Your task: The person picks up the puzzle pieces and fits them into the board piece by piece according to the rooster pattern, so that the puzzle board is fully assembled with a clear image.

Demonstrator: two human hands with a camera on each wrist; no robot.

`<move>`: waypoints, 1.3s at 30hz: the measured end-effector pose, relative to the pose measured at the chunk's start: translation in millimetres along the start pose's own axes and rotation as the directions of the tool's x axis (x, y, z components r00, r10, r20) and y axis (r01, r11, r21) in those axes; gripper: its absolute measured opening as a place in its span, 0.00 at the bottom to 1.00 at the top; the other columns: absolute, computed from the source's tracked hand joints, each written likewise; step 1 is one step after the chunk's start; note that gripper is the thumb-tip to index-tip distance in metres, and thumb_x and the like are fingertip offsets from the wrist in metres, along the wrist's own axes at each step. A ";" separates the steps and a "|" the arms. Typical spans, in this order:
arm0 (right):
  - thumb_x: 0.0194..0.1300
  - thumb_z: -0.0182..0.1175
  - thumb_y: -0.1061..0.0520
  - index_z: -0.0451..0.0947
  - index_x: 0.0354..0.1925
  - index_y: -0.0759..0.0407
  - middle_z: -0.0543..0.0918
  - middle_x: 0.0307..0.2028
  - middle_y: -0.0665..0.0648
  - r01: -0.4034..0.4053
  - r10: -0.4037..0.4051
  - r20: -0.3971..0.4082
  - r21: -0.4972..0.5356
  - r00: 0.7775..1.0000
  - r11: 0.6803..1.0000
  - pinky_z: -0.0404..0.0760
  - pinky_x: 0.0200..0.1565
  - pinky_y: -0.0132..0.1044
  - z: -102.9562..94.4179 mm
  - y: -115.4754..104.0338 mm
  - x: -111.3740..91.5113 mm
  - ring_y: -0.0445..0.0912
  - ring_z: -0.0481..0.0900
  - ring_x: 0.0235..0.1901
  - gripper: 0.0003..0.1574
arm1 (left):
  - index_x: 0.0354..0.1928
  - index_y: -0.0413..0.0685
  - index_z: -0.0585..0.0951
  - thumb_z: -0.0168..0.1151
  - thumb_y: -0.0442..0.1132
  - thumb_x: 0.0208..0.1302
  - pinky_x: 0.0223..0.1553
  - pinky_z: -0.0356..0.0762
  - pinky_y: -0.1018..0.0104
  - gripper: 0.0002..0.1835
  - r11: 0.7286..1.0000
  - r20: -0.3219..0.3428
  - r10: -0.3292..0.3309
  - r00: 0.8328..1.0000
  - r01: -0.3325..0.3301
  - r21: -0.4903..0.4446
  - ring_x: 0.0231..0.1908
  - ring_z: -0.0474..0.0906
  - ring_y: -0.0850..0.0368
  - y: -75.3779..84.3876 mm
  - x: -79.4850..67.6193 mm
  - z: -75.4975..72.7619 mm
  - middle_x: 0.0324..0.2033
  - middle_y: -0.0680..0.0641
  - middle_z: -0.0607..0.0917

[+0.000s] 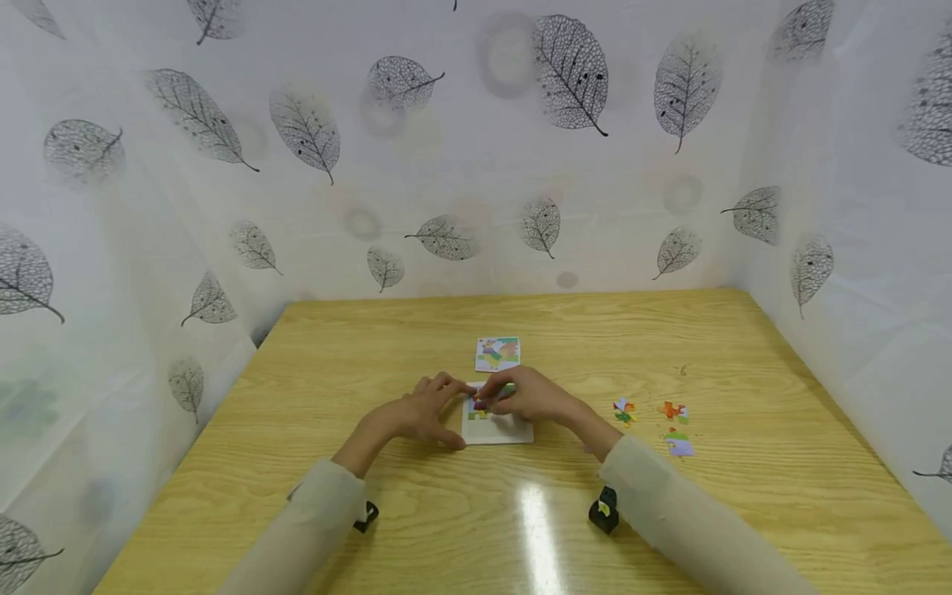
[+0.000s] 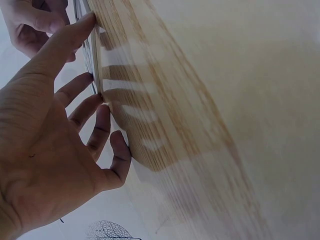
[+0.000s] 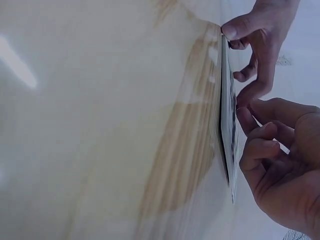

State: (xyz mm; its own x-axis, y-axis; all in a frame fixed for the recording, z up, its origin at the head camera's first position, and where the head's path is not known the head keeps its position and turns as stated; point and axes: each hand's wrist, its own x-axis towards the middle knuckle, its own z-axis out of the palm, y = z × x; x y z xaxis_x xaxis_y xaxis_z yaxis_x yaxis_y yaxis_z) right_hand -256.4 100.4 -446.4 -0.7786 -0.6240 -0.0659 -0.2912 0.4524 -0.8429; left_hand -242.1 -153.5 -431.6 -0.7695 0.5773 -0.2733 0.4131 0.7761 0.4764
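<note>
A pale puzzle board (image 1: 500, 430) lies on the table, its upper left part filled with colourful puzzle pieces (image 1: 477, 413). My left hand (image 1: 426, 411) spans the board's left side, the thumb on the near corner and the index fingertip by the far one. In the left wrist view, the left hand's (image 2: 60, 130) other fingers are loosely bent beside the board edge. My right hand (image 1: 531, 395) reaches over the board from the right and pinches a small puzzle piece at the filled part. Its bent fingers (image 3: 256, 167) mostly hide that piece.
A square picture card (image 1: 497, 354) of a cartoon animal lies just beyond the board. To the right are loose puzzle pieces in small groups: a mixed pile (image 1: 625, 411), orange pieces (image 1: 674, 411) and a lilac-and-green group (image 1: 679, 444). A leaf-patterned curtain (image 1: 476, 165) encloses the table's back and sides.
</note>
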 end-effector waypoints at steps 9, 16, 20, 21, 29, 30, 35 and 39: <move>0.77 0.59 0.63 0.78 0.62 0.65 0.84 0.55 0.64 -0.062 0.058 0.033 0.157 0.998 0.986 0.63 0.18 0.30 -23.0 11.6 -20.4 0.39 0.57 0.12 0.18 | 0.75 0.54 0.67 0.78 0.53 0.60 0.65 0.67 0.32 0.45 1.000 0.000 -0.018 1.000 0.018 0.005 0.63 0.62 0.42 1.6 -1.0 0.1 0.65 0.46 0.67; 0.77 0.58 0.61 0.77 0.63 0.66 0.80 0.56 0.68 -0.062 0.062 0.001 0.114 0.998 0.992 0.63 0.18 0.35 -50.3 24.5 -43.6 0.39 0.57 0.11 0.20 | 0.76 0.54 0.67 0.78 0.53 0.60 0.65 0.67 0.32 0.45 1.000 0.003 -0.017 1.000 0.017 0.004 0.63 0.62 0.42 1.1 -0.2 1.8 0.66 0.46 0.67; 0.78 0.57 0.61 0.75 0.65 0.67 0.78 0.57 0.70 -0.075 0.077 -0.017 0.108 0.997 0.991 0.62 0.17 0.36 -68.1 32.5 -60.9 0.39 0.57 0.12 0.21 | 0.76 0.55 0.67 0.78 0.53 0.59 0.65 0.67 0.33 0.46 1.000 0.005 -0.023 1.000 0.023 0.002 0.65 0.62 0.42 1.0 0.7 2.2 0.67 0.46 0.67; 0.78 0.56 0.61 0.75 0.65 0.67 0.78 0.58 0.70 -0.080 0.083 -0.023 0.106 0.996 0.991 0.62 0.17 0.36 -72.5 34.4 -65.3 0.39 0.57 0.12 0.21 | 0.76 0.55 0.67 0.78 0.53 0.59 0.65 0.67 0.33 0.46 1.000 0.005 -0.026 1.000 0.026 0.000 0.65 0.62 0.42 1.0 1.0 2.0 0.67 0.46 0.67; 0.78 0.58 0.59 0.74 0.66 0.65 0.76 0.58 0.70 -0.124 0.128 -0.051 0.072 0.991 0.990 0.64 0.17 0.37 -99.1 51.2 -96.3 0.40 0.58 0.12 0.23 | 0.76 0.56 0.67 0.79 0.53 0.59 0.65 0.68 0.35 0.46 0.999 0.004 -0.036 0.999 0.036 -0.001 0.66 0.61 0.43 0.7 1.6 -0.6 0.68 0.46 0.66; 0.78 0.59 0.59 0.74 0.66 0.65 0.76 0.58 0.70 -0.125 0.128 -0.050 0.070 0.990 0.990 0.64 0.17 0.37 -100.9 53.1 -100.1 0.40 0.58 0.12 0.23 | 0.76 0.56 0.67 0.78 0.53 0.59 0.66 0.68 0.35 0.46 0.999 0.005 -0.035 0.999 0.035 -0.003 0.66 0.61 0.43 0.7 1.4 -0.7 0.68 0.47 0.66; 0.76 0.59 0.61 0.74 0.66 0.66 0.76 0.57 0.70 -0.131 0.134 -0.045 0.059 0.990 0.990 0.63 0.15 0.35 -104.6 59.7 -116.7 0.39 0.57 0.11 0.23 | 0.76 0.55 0.67 0.79 0.53 0.59 0.66 0.67 0.34 0.46 0.999 0.008 -0.031 0.999 0.032 -0.011 0.66 0.61 0.43 0.8 0.2 -0.5 0.68 0.46 0.66; 0.75 0.62 0.61 0.74 0.65 0.66 0.75 0.57 0.71 -0.149 0.153 -0.043 0.069 0.987 0.986 0.63 0.15 0.33 -105.7 62.7 -127.2 0.39 0.57 0.10 0.24 | 0.76 0.56 0.67 0.79 0.53 0.58 0.66 0.67 0.34 0.46 0.999 0.005 -0.036 0.999 0.036 -0.014 0.65 0.61 0.43 0.4 -0.3 0.7 0.68 0.47 0.66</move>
State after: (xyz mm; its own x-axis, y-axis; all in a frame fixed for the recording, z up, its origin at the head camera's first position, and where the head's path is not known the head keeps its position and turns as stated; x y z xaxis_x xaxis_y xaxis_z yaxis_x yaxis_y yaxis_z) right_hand -234.3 275.5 -434.5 -0.8371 -0.5197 -0.1707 -0.1324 0.4953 -0.8586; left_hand -241.4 -153.2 -431.9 -0.7815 0.5501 -0.2943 0.3782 0.7929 0.4777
